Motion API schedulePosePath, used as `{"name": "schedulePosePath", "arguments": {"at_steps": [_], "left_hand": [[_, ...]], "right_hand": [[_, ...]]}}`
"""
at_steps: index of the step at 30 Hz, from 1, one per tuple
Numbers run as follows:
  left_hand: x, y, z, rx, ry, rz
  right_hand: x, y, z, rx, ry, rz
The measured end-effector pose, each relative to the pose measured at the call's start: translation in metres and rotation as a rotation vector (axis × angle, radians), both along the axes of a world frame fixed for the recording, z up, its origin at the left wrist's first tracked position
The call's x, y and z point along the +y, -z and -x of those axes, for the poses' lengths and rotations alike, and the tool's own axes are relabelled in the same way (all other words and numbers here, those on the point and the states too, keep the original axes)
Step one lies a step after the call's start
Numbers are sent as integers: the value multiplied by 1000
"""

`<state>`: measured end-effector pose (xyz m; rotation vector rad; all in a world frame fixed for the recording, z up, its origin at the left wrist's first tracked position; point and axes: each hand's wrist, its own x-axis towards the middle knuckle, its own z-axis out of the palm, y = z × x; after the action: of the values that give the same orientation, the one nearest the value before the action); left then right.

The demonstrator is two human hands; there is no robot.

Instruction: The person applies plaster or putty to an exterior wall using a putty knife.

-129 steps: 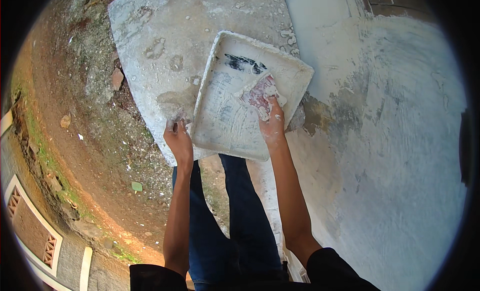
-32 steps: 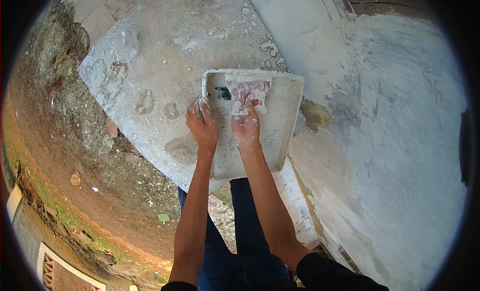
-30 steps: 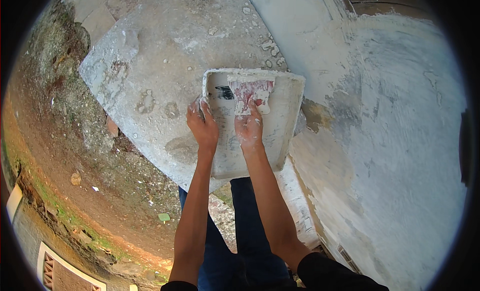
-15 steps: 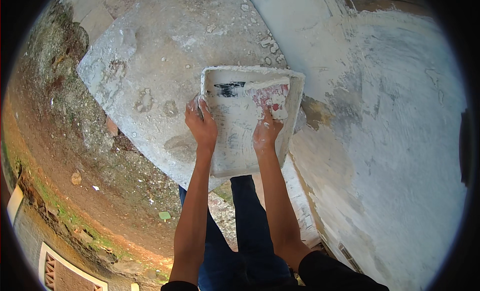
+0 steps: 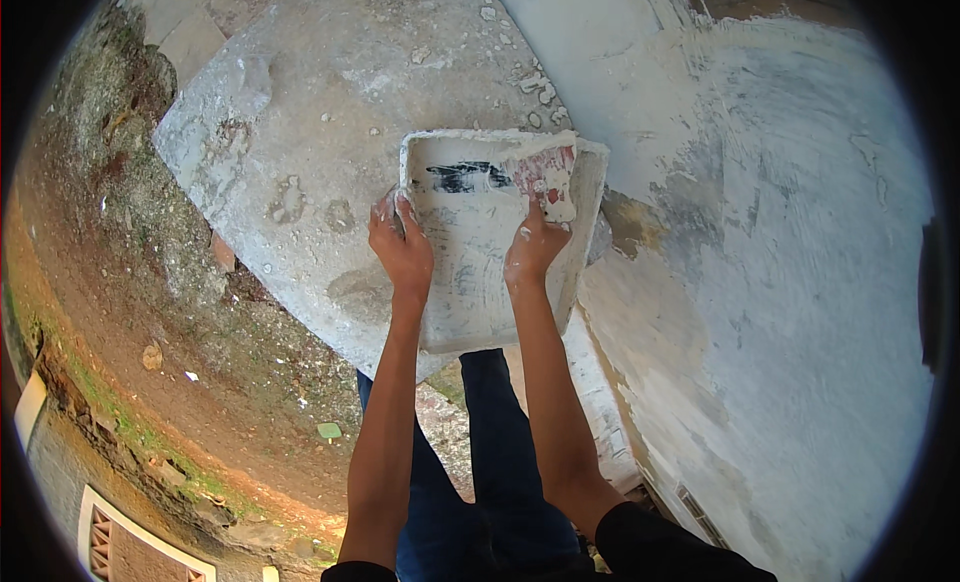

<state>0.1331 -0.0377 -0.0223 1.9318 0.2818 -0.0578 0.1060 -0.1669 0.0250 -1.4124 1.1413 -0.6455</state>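
A white plastic tray, smeared with white paste, is in front of me above a stained slab. My left hand grips its left wall, fingers closed over the rim. Inside the tray's far right part, my right hand is closed around a red-and-white putty scraper caked with white paste. The scraper's blade is near the far wall; whether its edge touches the tray bottom I cannot tell. Beside it, a black patch of tray bottom shows through the paste.
The spattered grey slab extends under and beyond the tray. At the right rises a wall with patchy white coating. Rough soil and gravel border the slab on the left, with a small green object lying there.
My right hand has moved the scraper slightly away from me, toward the tray's far wall. More of the black patch is bare beside it. The left hand stays on the rim.
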Motion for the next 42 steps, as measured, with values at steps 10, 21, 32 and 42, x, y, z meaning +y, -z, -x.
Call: {"name": "schedulePosePath", "arguments": {"at_steps": [10,21,32,42], "left_hand": [[0,0,-1,-18,-10,36],[-2,2,-1,16,-60,113],[-1,-4,1,183,-157,240],[-2,3,3,174,-180,234]], "right_hand": [[47,3,-13,181,-21,-54],[78,15,-21,56,-131,-133],[16,10,13,-85,-157,-537],[45,14,7,-266,112,-677]]}}
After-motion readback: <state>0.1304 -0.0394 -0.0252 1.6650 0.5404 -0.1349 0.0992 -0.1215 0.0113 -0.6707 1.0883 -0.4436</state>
